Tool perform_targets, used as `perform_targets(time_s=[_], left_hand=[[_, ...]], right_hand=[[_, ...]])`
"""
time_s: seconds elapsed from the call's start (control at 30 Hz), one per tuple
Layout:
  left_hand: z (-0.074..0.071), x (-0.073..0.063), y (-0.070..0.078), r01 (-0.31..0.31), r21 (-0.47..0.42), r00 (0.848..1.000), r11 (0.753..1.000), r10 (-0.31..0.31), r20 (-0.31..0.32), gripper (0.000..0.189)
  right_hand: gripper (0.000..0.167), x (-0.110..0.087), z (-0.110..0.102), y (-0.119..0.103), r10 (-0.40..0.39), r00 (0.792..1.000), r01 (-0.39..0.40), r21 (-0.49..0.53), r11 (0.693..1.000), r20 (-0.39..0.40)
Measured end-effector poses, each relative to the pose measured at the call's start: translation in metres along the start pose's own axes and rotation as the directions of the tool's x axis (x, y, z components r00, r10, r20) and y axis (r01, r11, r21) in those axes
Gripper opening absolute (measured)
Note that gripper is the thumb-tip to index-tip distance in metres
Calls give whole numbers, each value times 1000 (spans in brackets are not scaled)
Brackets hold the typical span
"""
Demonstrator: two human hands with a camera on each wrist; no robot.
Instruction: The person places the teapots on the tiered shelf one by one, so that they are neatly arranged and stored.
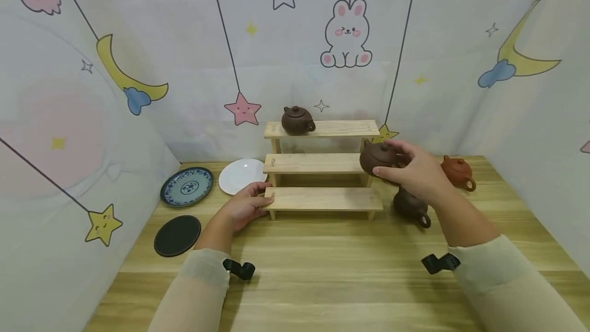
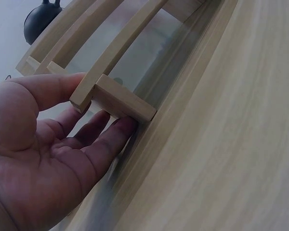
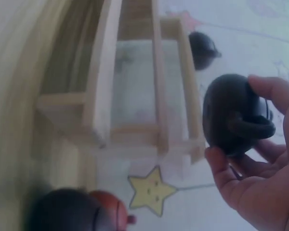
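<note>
A three-tier wooden shelf (image 1: 322, 200) stands on the table. My left hand (image 1: 244, 206) grips its lowest tier at the left end; in the left wrist view the thumb lies on the board and the fingers (image 2: 113, 139) reach the leg beneath. With my right hand (image 1: 417, 173) I hold a dark brown teapot (image 1: 379, 159) by its sides, raised beside the right end of the middle tier. The right wrist view shows this teapot (image 3: 229, 113) between thumb and fingers, handle toward the palm. Another dark teapot (image 1: 296, 122) sits on the top tier, left of its middle.
Right of the shelf stand a dark teapot (image 1: 410, 208), partly under my right hand, and a reddish-brown teapot (image 1: 456, 172). On the left lie a blue patterned plate (image 1: 188, 187), a white plate (image 1: 239, 175) and a black round plate (image 1: 177, 235). A printed curtain (image 1: 193, 40) hangs behind.
</note>
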State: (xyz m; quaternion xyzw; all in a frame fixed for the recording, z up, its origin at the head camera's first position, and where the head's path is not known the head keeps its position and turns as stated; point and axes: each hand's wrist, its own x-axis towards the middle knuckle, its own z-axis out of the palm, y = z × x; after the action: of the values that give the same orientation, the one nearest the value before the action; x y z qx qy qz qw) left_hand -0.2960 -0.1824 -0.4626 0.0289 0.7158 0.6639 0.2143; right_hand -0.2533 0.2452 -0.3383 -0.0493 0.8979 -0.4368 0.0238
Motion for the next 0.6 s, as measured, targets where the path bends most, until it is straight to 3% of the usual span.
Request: perform_targets(time_s=[0.27,0.6], left_hand=[[1,-1,0,1,-10,1000,1000,-1,-8,61],[0,-1,0,-2,-12,1000,1000,2,-5,61]], right_hand=[[91,52,5,-46,-35,999,37,37,999,-34],[86,107,10,-67,-18,999,19,19,1000,-46]])
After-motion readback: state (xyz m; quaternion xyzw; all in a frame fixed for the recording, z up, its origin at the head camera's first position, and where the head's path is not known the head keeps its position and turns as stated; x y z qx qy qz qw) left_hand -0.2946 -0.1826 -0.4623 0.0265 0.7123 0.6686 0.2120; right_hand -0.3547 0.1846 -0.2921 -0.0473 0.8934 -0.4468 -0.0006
